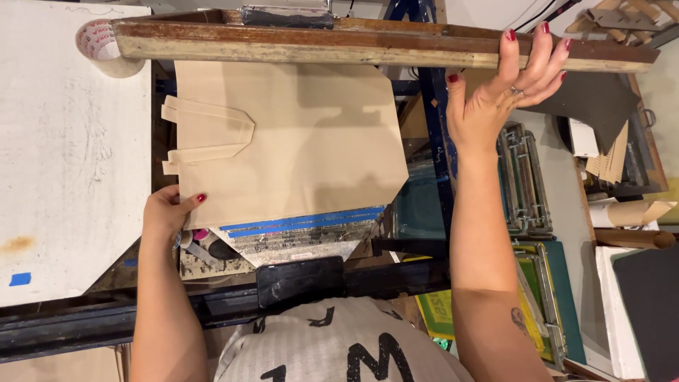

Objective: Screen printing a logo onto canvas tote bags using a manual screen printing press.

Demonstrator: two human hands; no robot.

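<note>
A beige tote bag (304, 141) lies flat on the printing platen (297, 237), its handles folded toward the left. My left hand (170, 212) pinches the bag's lower left corner, thumb on top. My right hand (506, 81) is raised with the palm and fingers pressed against the wooden frame (353, 46) of a print screen, which is lifted above the bag. The platen's near edge shows blue tape strips and old ink marks.
A white board (64, 163) with a roll of tape (99, 46) on it sits at the left. Metal screen clamps (523, 184), green screens, cardboard tubes (629, 212) and stacked frames crowd the right side. A black press arm (300, 279) runs below the platen.
</note>
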